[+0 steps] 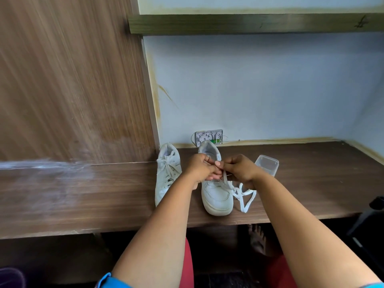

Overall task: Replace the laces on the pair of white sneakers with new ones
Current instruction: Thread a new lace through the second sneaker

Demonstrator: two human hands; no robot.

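Note:
Two white sneakers stand on a brown wooden desk (104,194), toes toward me. The left sneaker (167,173) is laced and lies against the wood side panel. Over the right sneaker (216,196) both my hands meet at its eyelets. My left hand (200,166) has its fingers curled on the shoe's upper and the lace. My right hand (239,168) pinches a white lace (245,196), whose loose loops trail off the shoe's right side onto the desk. The eyelets are hidden under my fingers.
A clear plastic container (267,164) sits just right of my right hand. A small white box with green parts (208,137) leans on the wall behind the shoes. A shelf (249,23) runs overhead. A dark chair part (372,221) is at the right edge.

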